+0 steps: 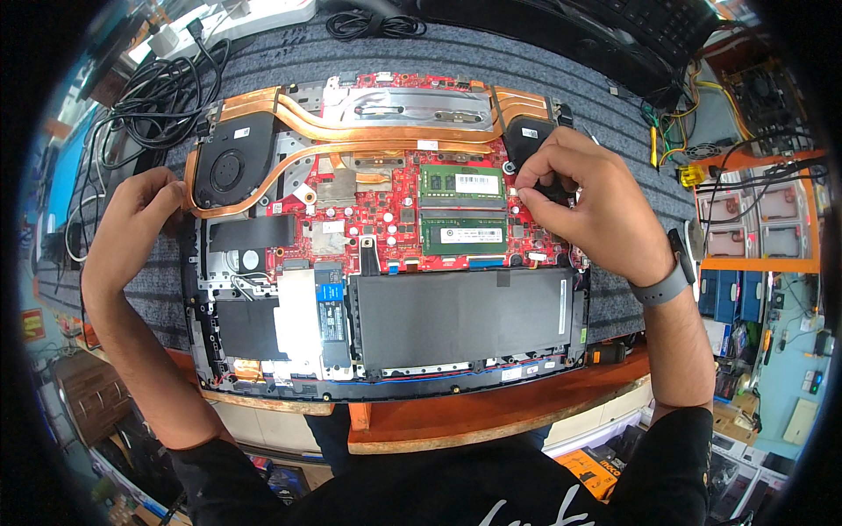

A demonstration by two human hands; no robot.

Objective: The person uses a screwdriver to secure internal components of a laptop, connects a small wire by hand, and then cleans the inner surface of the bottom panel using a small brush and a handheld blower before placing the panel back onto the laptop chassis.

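An opened laptop point(460, 320) shows a red motherboard, copper heat pipes point(386, 133), two fans point(228, 167), two green memory sticks point(460, 230) and a black battery. My left hand point(140, 219) is at its left edge, fingers curled and closed against the side beside the left fan; the fingertips are partly hidden. My right hand point(592, 197) reaches in below the right fan, thumb and forefinger pinched on a small white connector point(517, 193) just right of the upper memory stick.
The laptop lies on a ribbed grey mat point(640, 298) on a wooden bench point(456, 403). Coiled black cables point(158, 114) lie at the left, a black keyboard point(667, 26) at the back, a yellow screwdriver point(653, 140) and orange parts bins point(754, 219) at the right.
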